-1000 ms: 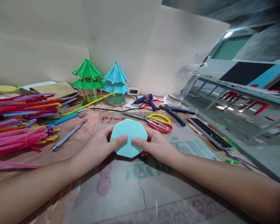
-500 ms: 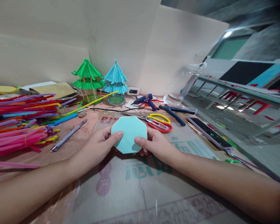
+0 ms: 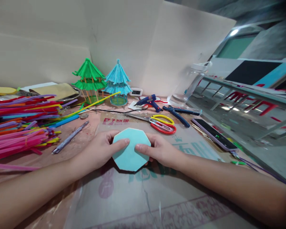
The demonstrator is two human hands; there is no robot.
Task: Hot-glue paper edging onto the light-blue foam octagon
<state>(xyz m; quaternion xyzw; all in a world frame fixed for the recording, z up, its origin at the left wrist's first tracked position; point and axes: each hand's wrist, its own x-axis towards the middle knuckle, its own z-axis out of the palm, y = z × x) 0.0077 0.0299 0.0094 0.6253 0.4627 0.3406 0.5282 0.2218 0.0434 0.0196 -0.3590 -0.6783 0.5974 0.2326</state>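
Observation:
A light turquoise octagon-shaped piece of card [image 3: 131,157] is held between my two hands over the printed cardboard sheet [image 3: 124,203]. My left hand [image 3: 107,147] grips its left edge, thumb lying on the face. On the opposite edge my right hand [image 3: 158,149] does the same, thumb pointing inward. The fingers behind the card are mostly hidden. Just beyond it lie scissors [image 3: 162,124] with yellow and red handles. Farther back are a blue glue gun [image 3: 150,101] and dark blue pliers [image 3: 178,115].
Bundles of coloured pipe cleaners [image 3: 19,127] and a pen [image 3: 70,137] lie at left. Green [image 3: 89,78] and blue [image 3: 118,81] pagoda models stand at the back, near a small digital clock [image 3: 135,92]. At right are a phone [image 3: 214,135] and a clear water jug [image 3: 189,84].
The octagonal card has come slightly nearer to me and turned a little, uncovering more of the scissors and the red print. Both hands keep hold of it, thumbs further inward.

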